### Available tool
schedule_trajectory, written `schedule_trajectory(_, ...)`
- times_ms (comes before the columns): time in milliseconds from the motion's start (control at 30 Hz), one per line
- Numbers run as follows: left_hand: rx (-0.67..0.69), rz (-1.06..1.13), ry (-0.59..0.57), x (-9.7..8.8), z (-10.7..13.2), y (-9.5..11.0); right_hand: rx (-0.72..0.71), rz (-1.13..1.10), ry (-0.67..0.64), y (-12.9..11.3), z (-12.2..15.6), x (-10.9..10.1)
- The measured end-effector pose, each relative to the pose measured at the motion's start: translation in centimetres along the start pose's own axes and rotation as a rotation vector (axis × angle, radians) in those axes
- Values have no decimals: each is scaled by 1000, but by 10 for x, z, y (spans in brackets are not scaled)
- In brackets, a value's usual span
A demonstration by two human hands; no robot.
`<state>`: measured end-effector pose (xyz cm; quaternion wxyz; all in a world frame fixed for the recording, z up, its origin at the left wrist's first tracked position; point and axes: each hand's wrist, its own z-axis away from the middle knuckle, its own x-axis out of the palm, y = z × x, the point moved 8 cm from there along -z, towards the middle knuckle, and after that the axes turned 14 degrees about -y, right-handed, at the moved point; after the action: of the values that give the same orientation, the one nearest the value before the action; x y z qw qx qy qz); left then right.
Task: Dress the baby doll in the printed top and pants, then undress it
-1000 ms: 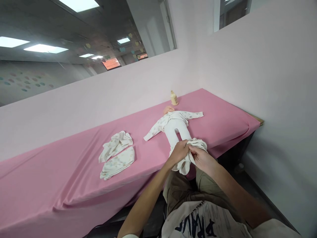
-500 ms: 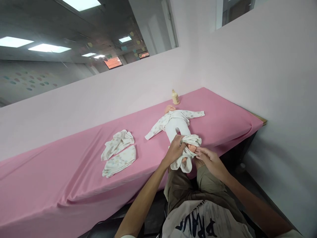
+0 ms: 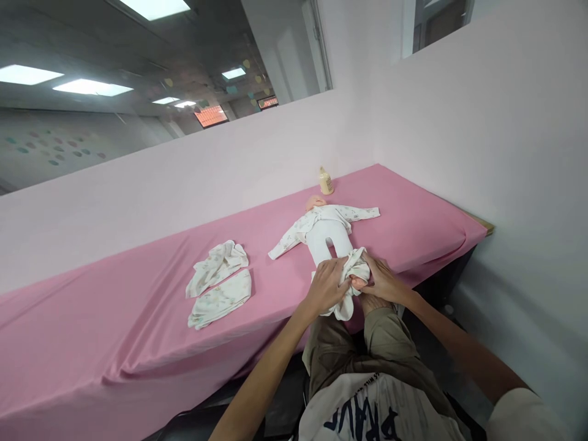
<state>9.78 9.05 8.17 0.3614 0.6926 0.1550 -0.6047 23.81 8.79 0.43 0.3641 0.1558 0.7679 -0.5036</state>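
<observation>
A baby doll (image 3: 316, 203) lies on its back on the pink-covered table, its head toward the wall and its feet toward me. It wears a white patterned top (image 3: 294, 236) with the sleeves spread wide, and plain white leggings (image 3: 328, 231). White patterned baby trousers (image 3: 354, 264) are bunched around the doll's lower legs. My left hand (image 3: 327, 286) is closed on the left side of the bunched trousers. My right hand (image 3: 382, 280) grips their right edge, beside a bare doll foot (image 3: 358, 282) that shows through the cloth.
Two folded white patterned garments (image 3: 220, 297) lie on the pink cloth (image 3: 151, 288) to the left. A cream pump bottle (image 3: 326, 181) stands behind the doll's head near the wall. The table's right edge meets a white wall (image 3: 528, 153).
My right hand has moved up from the doll's foot onto the trouser cloth and now grips it. My left hand has shifted slightly on the cloth. The bunched opening has narrowed.
</observation>
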Motion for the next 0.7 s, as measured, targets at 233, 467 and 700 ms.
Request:
schedule_trajectory(233,-91,-230,-93,11,6,3,-5,26,44,-4,-15,-22)
schedule_trajectory(467,-105,-44,-47,-14,16,-7,42,-17,197,-2,-24,-44)
schedule_trajectory(700,-216,333,-176,-12,45,-68,86,-382,-117,24,-17,-47)
